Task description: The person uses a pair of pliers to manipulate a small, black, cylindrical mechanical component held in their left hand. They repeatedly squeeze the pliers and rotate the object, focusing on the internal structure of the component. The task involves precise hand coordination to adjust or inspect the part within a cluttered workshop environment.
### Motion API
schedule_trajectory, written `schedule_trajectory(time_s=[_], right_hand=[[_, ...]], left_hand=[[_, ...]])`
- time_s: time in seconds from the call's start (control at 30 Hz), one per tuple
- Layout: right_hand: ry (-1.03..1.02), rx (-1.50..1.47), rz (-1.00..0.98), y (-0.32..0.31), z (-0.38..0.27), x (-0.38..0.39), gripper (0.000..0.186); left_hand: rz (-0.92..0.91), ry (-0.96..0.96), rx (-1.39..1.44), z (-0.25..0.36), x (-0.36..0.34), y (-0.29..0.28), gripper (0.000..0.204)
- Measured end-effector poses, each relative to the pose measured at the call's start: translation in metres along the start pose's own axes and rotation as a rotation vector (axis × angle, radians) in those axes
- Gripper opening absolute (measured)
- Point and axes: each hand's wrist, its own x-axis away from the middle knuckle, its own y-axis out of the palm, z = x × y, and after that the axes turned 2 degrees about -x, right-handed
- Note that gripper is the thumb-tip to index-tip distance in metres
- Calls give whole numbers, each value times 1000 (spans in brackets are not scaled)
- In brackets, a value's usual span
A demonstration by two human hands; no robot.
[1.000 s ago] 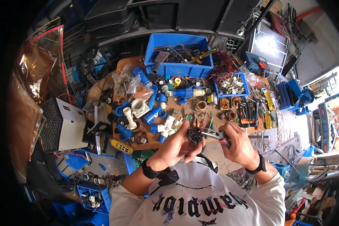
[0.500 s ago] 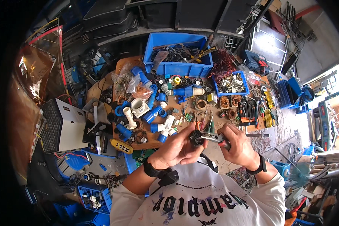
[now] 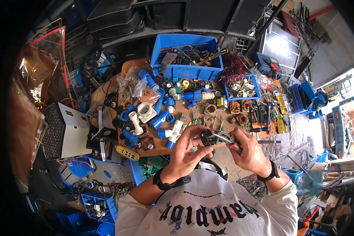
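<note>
My left hand (image 3: 185,154) grips a small black plastic part (image 3: 206,138) between thumb and fingers, over the table's near edge. My right hand (image 3: 251,154) is closed around a pair of pliers (image 3: 235,146) with red and grey handles. The metal jaws reach left to the black part's right side; whether they clamp it is too small to tell. Just beyond the hands lie a green-handled screwdriver (image 3: 222,125) and small wire pieces. A white and blue pipe fitting (image 3: 176,129) lies left of my left hand.
Blue pipe fittings (image 3: 157,120) crowd the table's left half. At the back stands a large blue crate (image 3: 185,72) of cables and tools. A smaller blue tray (image 3: 244,97) holds metal parts. Hand tools (image 3: 261,114) lie at right. A yellow power strip (image 3: 127,153) sits at the left edge.
My left hand has turned and opened its grip somewhat, so more of the black part shows. The pliers have tilted, with their jaws still at the part.
</note>
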Motion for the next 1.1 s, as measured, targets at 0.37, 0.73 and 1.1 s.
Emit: schedule_trajectory(time_s=[0.37, 0.73, 1.1], right_hand=[[-94, 97, 47, -1, 3, -1, 33], [-39, 64, -11, -7, 0, 9, 32], [49, -19, -30, -15, -4, 14, 27]], left_hand=[[-441, -574, 703, -5, -10, -16, 74], [-160, -133, 232, 7, -4, 2, 46], [-51, -163, 146, 7, -4, 6, 51]])
